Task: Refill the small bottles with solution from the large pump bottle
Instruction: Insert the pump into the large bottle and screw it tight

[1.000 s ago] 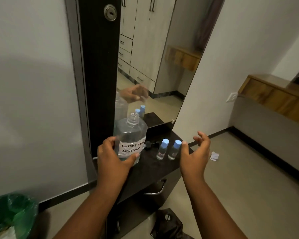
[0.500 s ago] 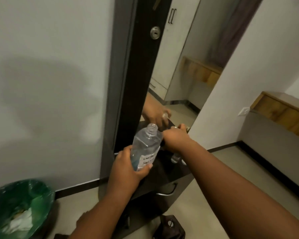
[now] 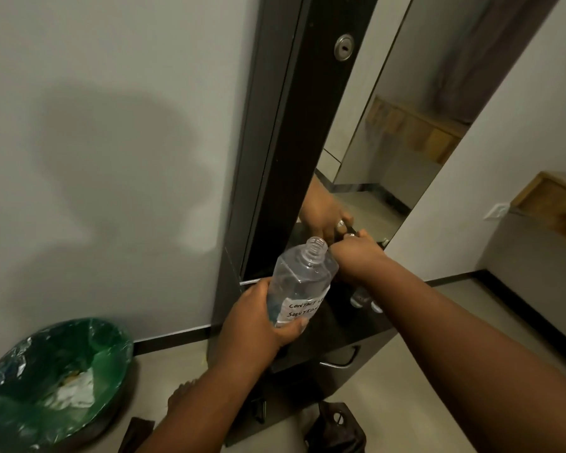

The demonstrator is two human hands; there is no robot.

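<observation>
The large clear bottle (image 3: 299, 282), open at its threaded neck and bearing a white handwritten label, is held tilted above the dark dresser shelf (image 3: 350, 325), its neck leaning away toward the mirror (image 3: 383, 135). The left hand (image 3: 258, 318) grips it round the lower body, fingers behind and thumb across the label. Just beyond the neck, the right hand (image 3: 356, 253) is curled, knuckles up, at the back of the shelf against the mirror; what it holds cannot be told. Two small bottles (image 3: 365, 299) stand on the shelf, partly hidden under the right forearm. A drawer with a metal handle (image 3: 339, 362) sits below the shelf. A bin with a green liner (image 3: 53, 380) stands on the floor to the left.
</observation>
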